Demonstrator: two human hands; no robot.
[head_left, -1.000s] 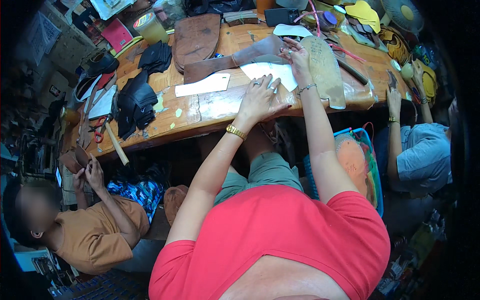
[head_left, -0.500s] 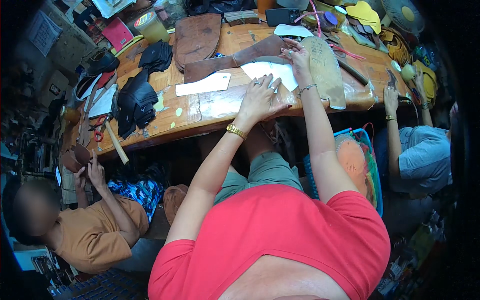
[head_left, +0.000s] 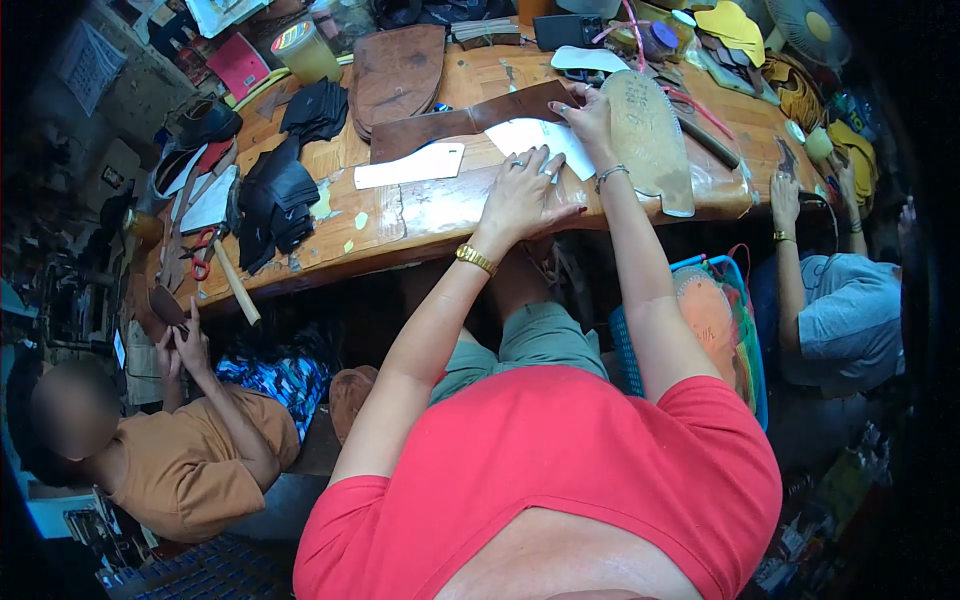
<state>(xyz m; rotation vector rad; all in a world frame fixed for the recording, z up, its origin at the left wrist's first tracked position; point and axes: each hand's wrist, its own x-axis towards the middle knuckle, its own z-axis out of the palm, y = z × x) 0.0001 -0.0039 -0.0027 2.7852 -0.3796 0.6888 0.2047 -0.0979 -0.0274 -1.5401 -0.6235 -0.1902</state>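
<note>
My left hand [head_left: 523,192] lies flat with fingers spread on a white paper pattern [head_left: 528,138] at the near edge of the wooden workbench [head_left: 430,215]. My right hand [head_left: 588,117] presses on the far side of that paper, beside a brown leather strip [head_left: 455,126]. A tan shoe sole [head_left: 650,140] lies just right of my right wrist. Whether my right fingers hold a small tool is hidden. A second white pattern piece [head_left: 410,166] lies left of my hands.
Black leather pieces [head_left: 280,185], a hammer [head_left: 235,285], red scissors [head_left: 200,255] and brown leather sheets [head_left: 395,70] lie on the bench's left. A person in brown [head_left: 185,460] sits lower left holding leather. Another person in blue [head_left: 845,310] sits right. A mesh basket [head_left: 715,320] stands by my right leg.
None of note; both hands stay pressed on the paper pattern, with only a slight shift of the view.
</note>
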